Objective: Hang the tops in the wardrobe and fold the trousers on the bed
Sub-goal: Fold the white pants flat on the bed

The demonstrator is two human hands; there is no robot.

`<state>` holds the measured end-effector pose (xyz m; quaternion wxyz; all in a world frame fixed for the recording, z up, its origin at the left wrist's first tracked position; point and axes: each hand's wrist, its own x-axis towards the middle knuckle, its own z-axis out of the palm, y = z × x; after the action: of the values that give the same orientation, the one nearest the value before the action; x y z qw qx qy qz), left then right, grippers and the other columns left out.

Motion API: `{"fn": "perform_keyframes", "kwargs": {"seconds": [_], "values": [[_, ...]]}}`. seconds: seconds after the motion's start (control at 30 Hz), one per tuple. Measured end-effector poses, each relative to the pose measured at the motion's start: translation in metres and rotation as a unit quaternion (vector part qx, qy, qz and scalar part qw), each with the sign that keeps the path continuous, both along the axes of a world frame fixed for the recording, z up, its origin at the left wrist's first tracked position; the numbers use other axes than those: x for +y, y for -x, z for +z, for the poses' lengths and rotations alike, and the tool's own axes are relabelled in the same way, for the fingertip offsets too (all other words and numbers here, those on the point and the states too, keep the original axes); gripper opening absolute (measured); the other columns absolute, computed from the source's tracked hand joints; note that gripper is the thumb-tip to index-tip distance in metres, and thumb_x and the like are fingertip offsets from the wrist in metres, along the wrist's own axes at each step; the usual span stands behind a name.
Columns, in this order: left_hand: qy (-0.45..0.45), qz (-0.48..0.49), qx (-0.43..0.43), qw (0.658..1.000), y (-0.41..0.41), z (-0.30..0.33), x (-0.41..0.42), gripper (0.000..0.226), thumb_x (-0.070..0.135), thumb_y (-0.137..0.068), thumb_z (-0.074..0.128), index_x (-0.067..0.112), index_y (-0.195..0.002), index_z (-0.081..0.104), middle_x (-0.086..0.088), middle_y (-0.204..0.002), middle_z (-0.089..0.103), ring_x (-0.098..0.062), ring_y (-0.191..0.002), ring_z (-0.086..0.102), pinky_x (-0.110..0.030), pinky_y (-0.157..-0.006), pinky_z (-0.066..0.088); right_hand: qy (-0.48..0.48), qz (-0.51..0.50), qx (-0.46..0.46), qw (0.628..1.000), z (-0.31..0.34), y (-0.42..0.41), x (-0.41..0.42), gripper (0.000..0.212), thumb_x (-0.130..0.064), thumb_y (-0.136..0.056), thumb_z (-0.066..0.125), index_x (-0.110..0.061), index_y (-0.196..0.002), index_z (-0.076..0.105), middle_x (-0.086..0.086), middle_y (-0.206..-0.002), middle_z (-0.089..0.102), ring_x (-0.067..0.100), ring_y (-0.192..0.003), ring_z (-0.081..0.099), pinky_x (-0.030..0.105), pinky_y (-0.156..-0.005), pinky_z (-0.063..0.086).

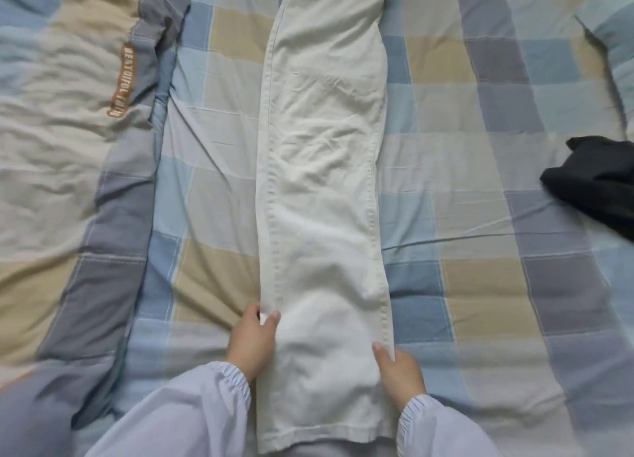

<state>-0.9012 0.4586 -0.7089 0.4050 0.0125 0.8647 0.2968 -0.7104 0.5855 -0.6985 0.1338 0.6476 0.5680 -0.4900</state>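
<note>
Reading from the left, a rumpled duvet [68,120] in blue, beige and grey patches lies bunched along the bed, and on it runs a narrow brown label [121,79] with pale capital lettering; the first word looks like "BEAUTIFUL", the rest is too blurred to make out. Beside it stretches the checked bedsheet [463,189], squares of light blue, slate, tan and off-white with thin white stitched lines.

Down the middle of the bed lie the trousers [322,168], cream-white, of a heavy denim-like cloth, folded lengthwise so one leg lies on the other. The waistband is at the far end, the hem nearest the person. A double-stitched seam follows the left edge, soft creases cross the thigh area, and the lower leg lies smoother.

The left hand [252,340] pinches the left edge of the trouser leg, thumb on top of the cloth and fingers curled at the seam. The right hand [398,371] grips the right edge a little nearer the hem, thumb on top, the other fingers tucked under the fabric. Both wrists wear pale lilac sleeves [192,408] with gathered cuffs.

Far right, a dark crumpled garment [597,185] lies on the sheet, well apart from the trousers, with a pillow [614,27] beyond it.
</note>
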Motion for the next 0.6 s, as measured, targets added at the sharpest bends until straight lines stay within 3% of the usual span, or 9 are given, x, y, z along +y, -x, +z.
{"fn": "perform_keyframes", "kwargs": {"seconds": [0.13,0.2,0.33,0.5,0.6], "values": [[-0.017,0.104,0.113,0.988,-0.020,0.021,-0.023,0.032,0.035,-0.090,0.056,0.012,-0.112,0.052,-0.012,-0.103,0.064,-0.034,-0.099,0.059,-0.035,-0.078,0.043,-0.016,-0.051,0.049,0.997,0.014,-0.009,-0.023,0.034,-0.030,-0.094,0.052,0.000,-0.097,0.068,0.011,-0.086,0.062,0.030,-0.091,0.060,0.028,-0.077,0.042],[-0.008,0.089,0.080,0.993,-0.031,0.023,-0.041,0.039,0.044,-0.084,0.062,0.014,-0.109,0.057,-0.008,-0.101,0.065,-0.030,-0.096,0.061,-0.034,-0.078,0.045,-0.012,-0.039,0.042,0.998,0.014,-0.020,-0.033,0.034,-0.031,-0.092,0.054,0.000,-0.090,0.067,0.011,-0.083,0.063,0.028,-0.084,0.059,0.029,-0.073,0.042],[0.048,-0.047,0.000,0.998,-0.062,0.015,-0.073,0.045,0.050,-0.075,0.068,0.013,-0.102,0.069,-0.002,-0.107,0.061,-0.023,-0.100,0.060,-0.031,-0.086,0.048,0.017,0.008,0.013,1.000,0.007,-0.054,-0.058,0.025,-0.030,-0.091,0.055,-0.010,-0.082,0.066,0.009,-0.089,0.068,0.024,-0.083,0.061,0.028,-0.071,0.043],[-0.120,0.105,-0.064,0.985,-0.091,0.027,-0.085,0.018,0.030,-0.090,0.060,0.023,-0.106,0.059,0.003,-0.101,0.066,-0.019,-0.101,0.062,-0.029,-0.084,0.046,-0.045,-0.032,0.039,0.998,0.019,-0.062,-0.071,0.023,-0.028,-0.092,0.054,-0.008,-0.085,0.062,0.006,-0.083,0.064,0.024,-0.080,0.056,0.028,-0.065,0.038],[-0.095,0.117,-0.036,0.988,-0.101,0.031,-0.093,0.021,0.027,-0.090,0.060,0.020,-0.108,0.053,0.006,-0.096,0.063,-0.018,-0.095,0.060,-0.028,-0.080,0.043,-0.045,-0.025,0.017,0.998,0.017,-0.060,-0.074,0.022,-0.030,-0.091,0.054,-0.009,-0.090,0.062,0.006,-0.089,0.065,0.025,-0.082,0.060,0.030,-0.069,0.045]]}}
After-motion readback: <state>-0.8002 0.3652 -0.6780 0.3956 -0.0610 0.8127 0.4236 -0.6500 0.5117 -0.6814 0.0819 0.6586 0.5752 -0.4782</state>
